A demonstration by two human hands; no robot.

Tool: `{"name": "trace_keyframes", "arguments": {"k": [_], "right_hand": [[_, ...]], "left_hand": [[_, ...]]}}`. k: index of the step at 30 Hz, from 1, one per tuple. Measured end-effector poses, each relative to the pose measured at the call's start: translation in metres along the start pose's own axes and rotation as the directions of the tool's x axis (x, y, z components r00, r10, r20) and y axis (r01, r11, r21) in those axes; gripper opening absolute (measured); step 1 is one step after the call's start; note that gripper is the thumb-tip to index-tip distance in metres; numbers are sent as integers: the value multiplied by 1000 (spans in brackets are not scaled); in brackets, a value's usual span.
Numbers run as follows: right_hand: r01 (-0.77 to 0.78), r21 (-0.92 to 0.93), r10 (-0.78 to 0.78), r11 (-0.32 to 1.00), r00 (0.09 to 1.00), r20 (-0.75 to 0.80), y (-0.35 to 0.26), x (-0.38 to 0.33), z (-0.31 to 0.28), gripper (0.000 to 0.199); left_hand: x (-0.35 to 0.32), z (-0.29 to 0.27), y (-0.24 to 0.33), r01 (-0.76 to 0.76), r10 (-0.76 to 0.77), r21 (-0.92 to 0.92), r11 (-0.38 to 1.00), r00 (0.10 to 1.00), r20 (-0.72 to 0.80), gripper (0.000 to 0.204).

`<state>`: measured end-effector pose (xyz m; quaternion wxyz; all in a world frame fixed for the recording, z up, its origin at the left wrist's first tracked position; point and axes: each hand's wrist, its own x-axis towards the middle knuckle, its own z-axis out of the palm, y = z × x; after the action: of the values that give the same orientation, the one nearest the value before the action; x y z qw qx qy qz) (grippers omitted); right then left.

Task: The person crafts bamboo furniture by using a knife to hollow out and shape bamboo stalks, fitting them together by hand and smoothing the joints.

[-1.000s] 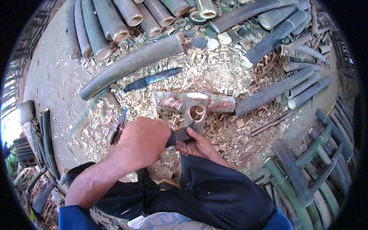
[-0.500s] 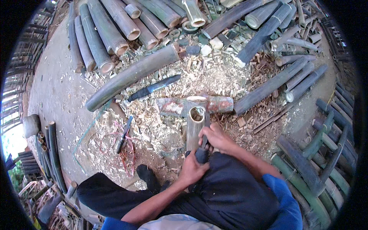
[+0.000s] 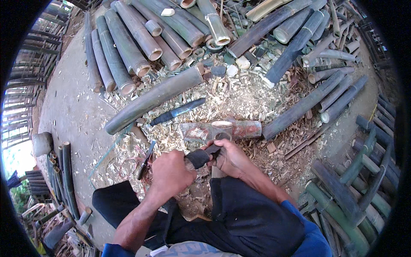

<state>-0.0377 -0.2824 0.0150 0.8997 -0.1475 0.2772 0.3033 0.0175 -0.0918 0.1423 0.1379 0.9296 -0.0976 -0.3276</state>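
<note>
My left hand [image 3: 171,173] is closed around the dark-wrapped handle [image 3: 198,158] of a short tool, which lies crosswise over my lap. My right hand [image 3: 231,158] has its fingers round the tool's other end, hiding most of it, so I cannot tell its exact kind. Under my hands a bamboo tube [image 3: 217,172] runs from between my knees toward a red-and-grey log [image 3: 248,128]. The tube's hollow mouth [image 3: 222,137] partly shows just beyond my right fingers. A pale round cut end [image 3: 221,124] sits at the log.
A long knife with a wrapped grip [image 3: 177,112] lies on wood chips beyond the log. A smaller tool with a dark handle [image 3: 145,162] lies to the left. A thick bamboo pole [image 3: 154,100], more cut poles [image 3: 126,47] and a bamboo rack [image 3: 364,171] surround the spot.
Both hands have moved up, the left also leftward. The tool has turned from alongside the bamboo tube to across it. The whole view has shifted slightly.
</note>
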Motion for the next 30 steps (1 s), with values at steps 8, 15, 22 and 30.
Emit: {"name": "trace_keyframes", "arguments": {"k": [8,15,22,30], "right_hand": [[-63,-349,-12,935,978,-210,20,3,6,24],[52,84,-41,995,991,-130,4,0,7,21],[113,464,-136,879,991,17,39,4,-27,26],[-26,-52,15,998,980,-198,34,-14,-4,26]], "left_hand": [[-23,94,-63,91,-86,-454,886,996,31,38],[24,-27,15,6,-21,133,991,993,112,29],[35,-10,44,-502,576,637,585,810,109,12],[42,30,-53,-44,47,-19,999,840,541,44]]}}
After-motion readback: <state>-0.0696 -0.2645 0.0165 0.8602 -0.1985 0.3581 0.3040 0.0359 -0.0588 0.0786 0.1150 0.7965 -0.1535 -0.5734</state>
